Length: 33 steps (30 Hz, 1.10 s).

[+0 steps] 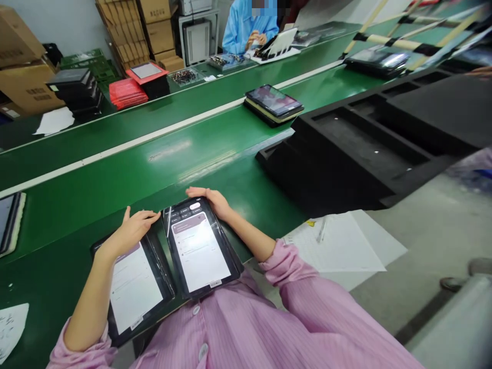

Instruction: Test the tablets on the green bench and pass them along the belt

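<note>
Two tablets with lit screens lie side by side in front of me at the near edge of the green bench. My left hand [132, 231] is over the upper part of the left tablet [138, 287]. Its fingers are stretched out, and one fingertip touches the upper left corner of the right tablet [202, 251]. My right hand [213, 201] is closed around the top right corner of that tablet, with fingers along its top edge; the thumb is hard to make out. Both screens show a white panel under a purple-grey band.
A tablet stack [274, 101] sits on the green belt [165, 148]. Black foam trays [326, 164] stand to the right, above papers [338, 241]. Across the line, a person in blue [234, 28] works near red sleeves [126, 93]. More tablets [11, 220] lie at far left.
</note>
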Tool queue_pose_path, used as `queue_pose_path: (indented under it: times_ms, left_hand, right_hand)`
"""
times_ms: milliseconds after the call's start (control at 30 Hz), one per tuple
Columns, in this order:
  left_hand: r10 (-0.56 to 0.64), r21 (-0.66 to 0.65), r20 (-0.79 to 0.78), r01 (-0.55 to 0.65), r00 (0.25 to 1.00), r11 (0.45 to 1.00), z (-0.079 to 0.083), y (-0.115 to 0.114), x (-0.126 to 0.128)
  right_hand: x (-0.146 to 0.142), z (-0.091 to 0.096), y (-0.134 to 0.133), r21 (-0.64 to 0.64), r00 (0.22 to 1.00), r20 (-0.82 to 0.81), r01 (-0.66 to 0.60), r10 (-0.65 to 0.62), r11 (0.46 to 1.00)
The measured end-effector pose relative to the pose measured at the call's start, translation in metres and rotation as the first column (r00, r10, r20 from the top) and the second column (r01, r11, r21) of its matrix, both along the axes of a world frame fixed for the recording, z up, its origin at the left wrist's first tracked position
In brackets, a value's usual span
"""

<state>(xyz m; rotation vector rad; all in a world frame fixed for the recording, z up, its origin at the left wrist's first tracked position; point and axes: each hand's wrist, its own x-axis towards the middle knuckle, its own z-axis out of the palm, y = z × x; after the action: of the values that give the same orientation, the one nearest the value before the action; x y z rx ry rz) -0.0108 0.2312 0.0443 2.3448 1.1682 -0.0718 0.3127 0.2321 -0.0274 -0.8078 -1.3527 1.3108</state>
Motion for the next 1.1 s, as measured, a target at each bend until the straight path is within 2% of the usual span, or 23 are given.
queue_pose_path:
  times_ms: [67,133,200,233,300,333,400,467,533,600,733,867,967,1100]
  left_hand:
    - [0.004,-0.024,0.005,-0.004,1.000,1.000,-0.001,-0.002,0.001]
    - [0.008,-0.030,-0.005,-0.008,1.000,1.000,-0.001,-0.004,0.002]
    - [0.009,-0.015,-0.029,-0.010,1.000,1.000,-0.001,-0.005,0.002]
    - [0.011,-0.009,-0.040,-0.011,0.999,1.000,-0.001,-0.005,0.002]
    - [0.013,-0.009,-0.053,-0.013,0.999,1.000,0.000,-0.005,0.002]
    - [0.015,-0.013,-0.055,-0.016,0.998,1.000,0.000,-0.005,0.002]
    - [0.018,-0.023,-0.055,-0.019,0.998,1.000,0.001,-0.005,0.003]
    - [0.017,-0.028,-0.054,-0.019,0.998,0.999,0.001,-0.005,0.003]
    - [0.015,-0.026,-0.053,-0.016,0.998,1.000,0.001,-0.004,0.003]
    - [0.008,-0.017,-0.048,-0.009,0.999,1.000,0.001,-0.004,0.002]
    - [-0.024,0.017,-0.040,0.025,0.999,1.000,-0.003,-0.003,-0.003]
    - [-0.037,0.062,-0.050,0.040,0.998,0.997,-0.008,-0.001,-0.005]
    - [-0.005,0.117,-0.077,0.014,0.997,0.993,-0.007,0.003,-0.012]
    - [0.127,0.067,-0.130,-0.119,0.983,0.991,0.003,0.015,-0.039]
  right_hand:
    - [-0.004,0.002,-0.002,0.024,0.998,0.054,-0.024,0.023,0.999]
    - [-0.003,0.003,0.000,0.035,0.999,0.027,0.026,-0.027,0.999]
    - [0.004,0.004,0.005,0.050,0.985,-0.010,0.173,-0.173,0.984]
    - [0.009,0.004,0.008,0.060,0.964,0.021,0.262,-0.263,0.963]
    - [0.020,0.005,0.012,0.070,0.896,0.202,0.390,-0.396,0.918]
    - [0.024,0.005,0.012,0.058,0.856,0.320,0.410,-0.406,0.910]
    - [0.030,0.004,0.011,0.003,0.788,0.515,0.392,-0.337,0.920]
    - [0.030,0.004,0.008,-0.036,0.754,0.598,0.363,-0.271,0.931]
    - [0.028,0.003,0.006,-0.033,0.758,0.596,0.352,-0.264,0.936]
    - [0.025,0.002,0.007,-0.055,0.809,0.526,0.339,-0.262,0.939]
    - [0.021,0.002,0.011,-0.197,0.956,0.215,0.245,-0.202,0.949]
    - [0.020,0.005,0.009,-0.228,0.991,-0.006,0.126,-0.131,0.965]
    - [0.021,0.006,0.008,-0.183,0.992,0.024,0.124,-0.122,0.975]
    - [0.022,0.000,0.010,-0.061,0.927,0.328,0.215,-0.183,0.975]
